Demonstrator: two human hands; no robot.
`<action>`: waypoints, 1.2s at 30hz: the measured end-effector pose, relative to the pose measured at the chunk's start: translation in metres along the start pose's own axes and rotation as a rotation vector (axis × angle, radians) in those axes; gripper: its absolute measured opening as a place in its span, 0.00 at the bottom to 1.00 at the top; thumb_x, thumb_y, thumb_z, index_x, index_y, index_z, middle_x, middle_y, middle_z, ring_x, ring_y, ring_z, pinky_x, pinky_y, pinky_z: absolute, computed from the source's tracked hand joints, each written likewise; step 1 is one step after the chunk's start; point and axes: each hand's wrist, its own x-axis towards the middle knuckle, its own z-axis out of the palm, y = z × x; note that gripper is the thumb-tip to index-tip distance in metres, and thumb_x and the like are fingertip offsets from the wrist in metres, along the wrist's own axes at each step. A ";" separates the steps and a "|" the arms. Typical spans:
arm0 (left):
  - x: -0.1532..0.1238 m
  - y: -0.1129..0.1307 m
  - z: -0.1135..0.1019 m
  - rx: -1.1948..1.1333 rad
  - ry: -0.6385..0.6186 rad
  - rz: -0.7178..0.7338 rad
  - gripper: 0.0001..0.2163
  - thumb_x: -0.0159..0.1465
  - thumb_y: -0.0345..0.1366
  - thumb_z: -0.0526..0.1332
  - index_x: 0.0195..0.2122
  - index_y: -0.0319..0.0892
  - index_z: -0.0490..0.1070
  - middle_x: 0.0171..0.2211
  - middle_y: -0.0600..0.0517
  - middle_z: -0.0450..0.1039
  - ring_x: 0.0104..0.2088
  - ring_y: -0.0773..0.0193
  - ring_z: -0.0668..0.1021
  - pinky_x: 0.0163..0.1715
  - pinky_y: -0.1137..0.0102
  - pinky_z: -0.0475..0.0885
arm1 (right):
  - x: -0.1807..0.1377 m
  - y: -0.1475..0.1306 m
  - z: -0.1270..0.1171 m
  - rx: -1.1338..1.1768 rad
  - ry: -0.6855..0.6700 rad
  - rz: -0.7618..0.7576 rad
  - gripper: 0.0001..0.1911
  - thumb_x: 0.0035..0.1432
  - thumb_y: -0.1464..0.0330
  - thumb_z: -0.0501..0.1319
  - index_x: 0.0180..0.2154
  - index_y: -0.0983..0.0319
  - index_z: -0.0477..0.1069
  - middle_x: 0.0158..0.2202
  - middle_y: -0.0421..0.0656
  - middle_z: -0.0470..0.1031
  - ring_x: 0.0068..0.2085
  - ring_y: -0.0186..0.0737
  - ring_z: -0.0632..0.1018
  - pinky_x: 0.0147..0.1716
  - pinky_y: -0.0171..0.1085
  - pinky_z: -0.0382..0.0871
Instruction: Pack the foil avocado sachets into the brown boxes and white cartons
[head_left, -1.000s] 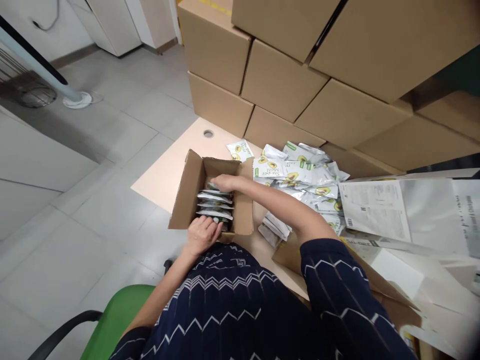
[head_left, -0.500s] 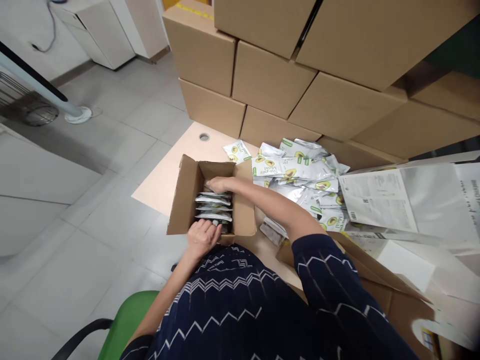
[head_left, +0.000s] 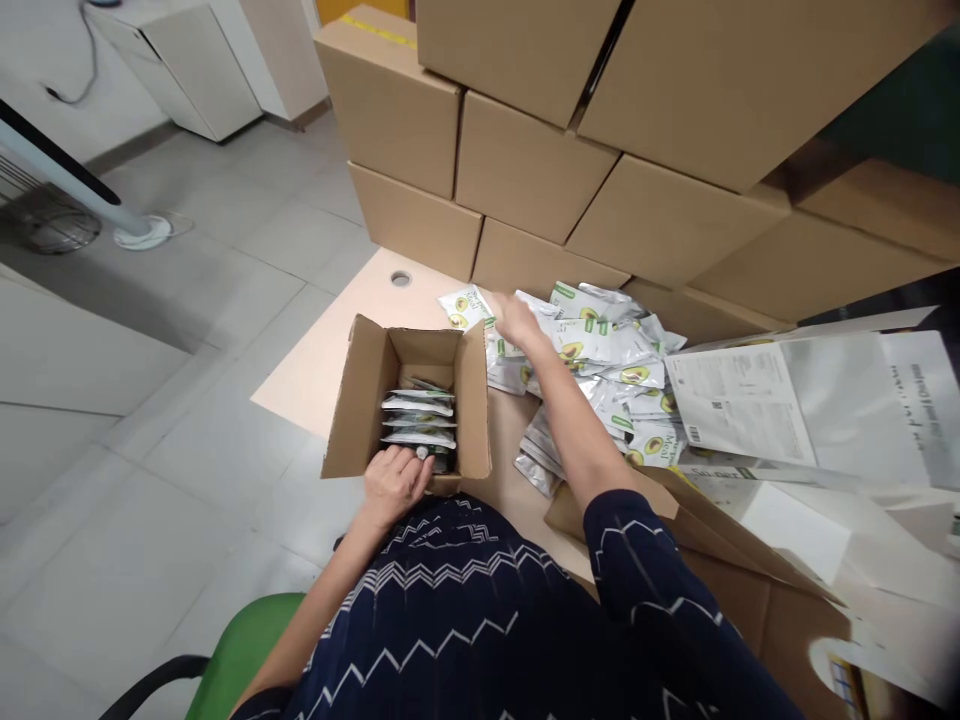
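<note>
Overall, one open carton [head_left: 355, 410] stands on the tabletop [head_left: 319, 355], holding at least four upright packets [head_left: 418, 407] in a row; the exact number is hidden. Beside it, to the right, lies a pile of printed packets [head_left: 600, 345], overlapped beyond counting, with one packet [head_left: 459, 308] at its far left end. Two hands are observed. The left hand [head_left: 396, 486] is at the carton's near edge, its grip curled; whether it has hold of anything cannot be told. The right hand [head_left: 517, 325] is over the pile's left part; its grip is blurred, its opening and contents undeterminable.

The tabletop is pale, with one round hole [head_left: 400, 279]. Behind it, at least eight stacked cartons [head_left: 532, 165] form a wall. The floor [head_left: 187, 470] is grey tile; one green chair [head_left: 251, 650] and one white cabinet [head_left: 202, 75] are noted.
</note>
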 end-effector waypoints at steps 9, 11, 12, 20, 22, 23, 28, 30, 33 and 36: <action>0.004 0.002 -0.004 0.039 -0.011 0.010 0.16 0.65 0.35 0.63 0.21 0.44 0.61 0.20 0.54 0.64 0.26 0.65 0.66 0.28 0.66 0.57 | -0.045 0.018 0.057 -0.332 -0.186 0.048 0.23 0.64 0.77 0.50 0.57 0.62 0.70 0.60 0.59 0.68 0.62 0.57 0.67 0.58 0.54 0.60; 0.004 0.002 -0.003 0.044 -0.012 0.011 0.16 0.65 0.35 0.63 0.21 0.44 0.62 0.20 0.54 0.64 0.26 0.65 0.66 0.28 0.65 0.57 | -0.036 0.019 0.042 -0.332 -0.101 0.082 0.22 0.64 0.77 0.48 0.54 0.65 0.72 0.55 0.60 0.72 0.58 0.55 0.70 0.56 0.52 0.61; 0.003 0.002 -0.003 0.045 -0.014 0.012 0.16 0.65 0.35 0.63 0.21 0.44 0.62 0.20 0.54 0.64 0.26 0.65 0.66 0.28 0.65 0.57 | -0.030 0.020 0.032 -0.310 -0.027 0.113 0.22 0.65 0.76 0.47 0.54 0.65 0.72 0.54 0.59 0.73 0.57 0.54 0.70 0.55 0.52 0.62; 0.005 0.001 -0.003 0.029 0.003 0.027 0.16 0.64 0.35 0.64 0.21 0.44 0.62 0.21 0.54 0.65 0.25 0.64 0.65 0.28 0.65 0.57 | -0.054 -0.013 -0.100 0.334 0.754 -0.096 0.19 0.71 0.63 0.45 0.51 0.61 0.71 0.38 0.43 0.76 0.36 0.39 0.77 0.39 0.41 0.74; 0.006 0.002 -0.003 0.026 0.015 0.031 0.16 0.64 0.35 0.64 0.21 0.44 0.61 0.20 0.54 0.65 0.26 0.64 0.65 0.27 0.65 0.57 | -0.074 -0.038 -0.120 0.569 0.790 -0.238 0.13 0.68 0.60 0.54 0.47 0.59 0.71 0.34 0.39 0.74 0.27 0.32 0.73 0.31 0.35 0.73; 0.006 0.002 -0.003 0.024 0.018 0.031 0.16 0.64 0.35 0.64 0.21 0.44 0.61 0.20 0.54 0.65 0.26 0.64 0.65 0.27 0.65 0.57 | -0.081 -0.051 -0.123 0.662 0.762 -0.301 0.11 0.66 0.61 0.58 0.46 0.59 0.72 0.33 0.38 0.74 0.26 0.30 0.71 0.29 0.33 0.72; 0.006 0.003 -0.003 0.014 0.031 0.023 0.16 0.65 0.35 0.63 0.21 0.44 0.62 0.21 0.54 0.65 0.25 0.64 0.66 0.28 0.65 0.57 | -0.094 -0.100 -0.079 0.689 0.468 -0.424 0.09 0.65 0.65 0.57 0.41 0.60 0.74 0.35 0.38 0.76 0.33 0.32 0.76 0.36 0.34 0.72; 0.006 0.003 -0.003 0.015 0.036 0.023 0.16 0.65 0.35 0.63 0.21 0.44 0.62 0.21 0.54 0.65 0.25 0.64 0.66 0.28 0.65 0.57 | -0.091 -0.110 -0.048 0.589 0.371 -0.418 0.11 0.65 0.66 0.55 0.41 0.60 0.75 0.34 0.39 0.77 0.36 0.35 0.77 0.40 0.35 0.71; 0.007 0.004 -0.005 0.020 0.034 0.025 0.16 0.65 0.35 0.63 0.21 0.44 0.62 0.20 0.54 0.65 0.25 0.64 0.66 0.27 0.65 0.58 | -0.083 -0.117 -0.011 0.441 0.239 -0.400 0.12 0.64 0.69 0.52 0.41 0.61 0.75 0.37 0.41 0.79 0.40 0.38 0.78 0.44 0.35 0.68; 0.007 0.004 -0.006 0.026 0.022 0.021 0.16 0.65 0.36 0.63 0.20 0.44 0.62 0.21 0.54 0.65 0.25 0.65 0.66 0.27 0.65 0.58 | -0.070 -0.116 0.010 0.279 0.080 -0.298 0.13 0.63 0.72 0.51 0.42 0.61 0.73 0.40 0.42 0.79 0.42 0.40 0.77 0.44 0.36 0.67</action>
